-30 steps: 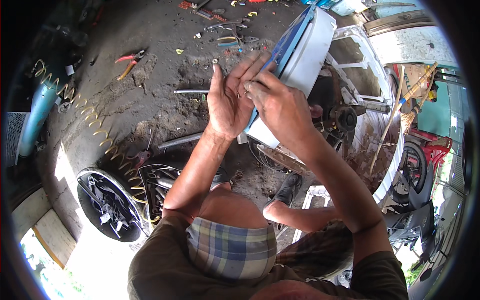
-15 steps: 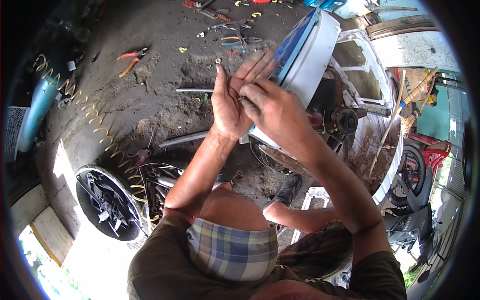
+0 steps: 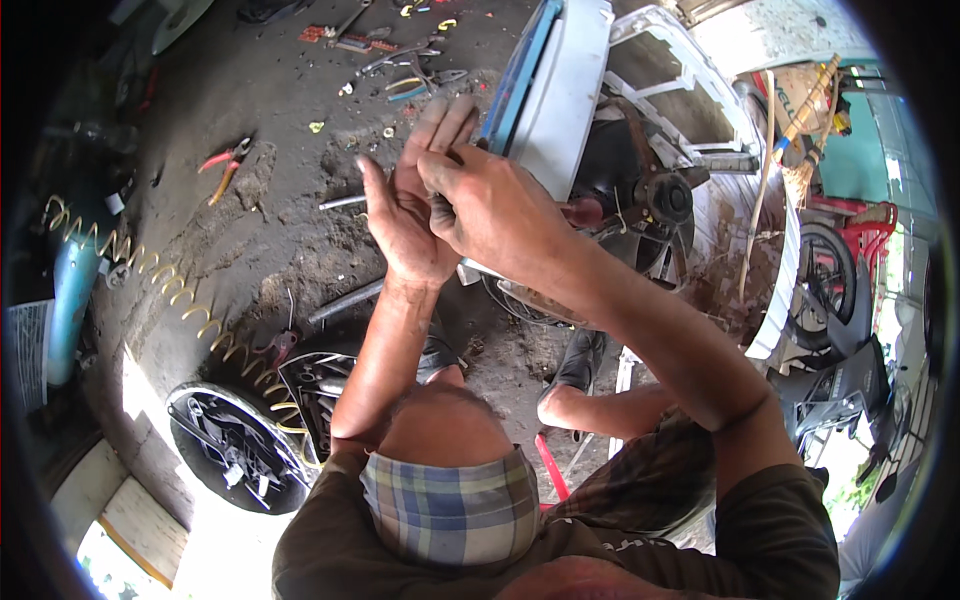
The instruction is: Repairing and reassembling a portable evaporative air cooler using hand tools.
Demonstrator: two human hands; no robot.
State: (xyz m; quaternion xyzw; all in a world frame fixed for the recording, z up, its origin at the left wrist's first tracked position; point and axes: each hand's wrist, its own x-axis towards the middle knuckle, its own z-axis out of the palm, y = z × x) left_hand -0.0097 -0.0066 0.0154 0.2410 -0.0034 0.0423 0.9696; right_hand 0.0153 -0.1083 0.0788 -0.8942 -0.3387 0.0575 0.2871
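Note:
My left hand (image 3: 408, 235) is held palm up with its fingers stretched out and its thumb apart. Over that palm, my right hand (image 3: 500, 205) curls inward, with thumb and fingers pinched together. Whatever lies between those fingertips is hidden or too small to name. Just beyond my right hand stands a white appliance housing (image 3: 562, 110) with a blue panel along one side. Next to it, a dark round pulley (image 3: 668, 200) shows at the machine's underside. Behind my left wrist, a metal bar (image 3: 345, 300) lies on the dirt floor.
Red-handled pliers (image 3: 228, 165) lie at the left, with more pliers (image 3: 420, 82) farther off. A coiled yellow hose (image 3: 190, 300) runs toward a black tub (image 3: 180, 430) holding metal parts. At the right are a white frame (image 3: 735, 115), a broom (image 3: 800, 175) and a motorcycle (image 3: 830, 390).
The view has shifted, so the floor things and the housing sit differently in the picture. Both hands keep together, my right fingers still pinched over my open left palm.

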